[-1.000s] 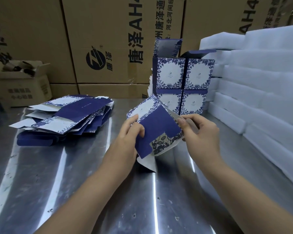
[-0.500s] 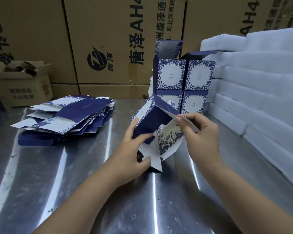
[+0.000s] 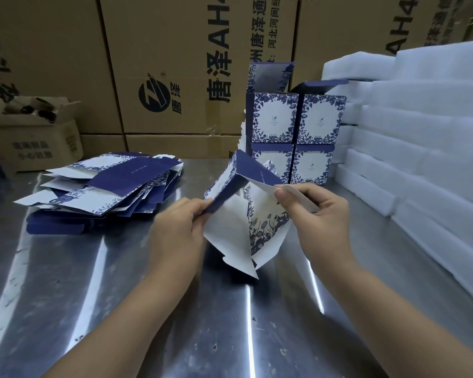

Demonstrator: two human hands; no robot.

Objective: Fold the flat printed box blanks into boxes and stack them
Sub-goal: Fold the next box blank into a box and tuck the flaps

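Fingers (image 3: 200, 211) of the left hand (image 3: 180, 233) pinch the navy edge of the half-opened box blank (image 3: 253, 170), and the right hand (image 3: 320, 214) has thumb and forefinger closed on a white tuck flap (image 3: 298, 195) at the blank's 3 o'clock side. The blank is held up over the steel surface (image 3: 148, 309) at the middle of the view, its sleeve partly squared. Two flaps hang open below: a plain white flap (image 3: 227, 233) toward 7 o'clock and a floral flap (image 3: 265, 222) toward 5 o'clock. Whether the lowest tip touches the surface I cannot tell

The step in hand looks like closing one end. To do it well, square the sleeve fully first, since a skewed tube will likely make the flaps miss. Bend each flap along its scored line, side flaps before the large one. Guide the tuck flap from near its root, as thin card probably buckles if pushed from the tip. The left hand should steady the wall beside the corner without crushing it

Flat blanks (image 3: 112, 186) lie piled at 10 o'clock. The stack of finished boxes (image 3: 295, 137) stands at 12 o'clock, with foam sheets (image 3: 421, 132) at 2 o'clock. The finished box would go on that stack, print facing the same way
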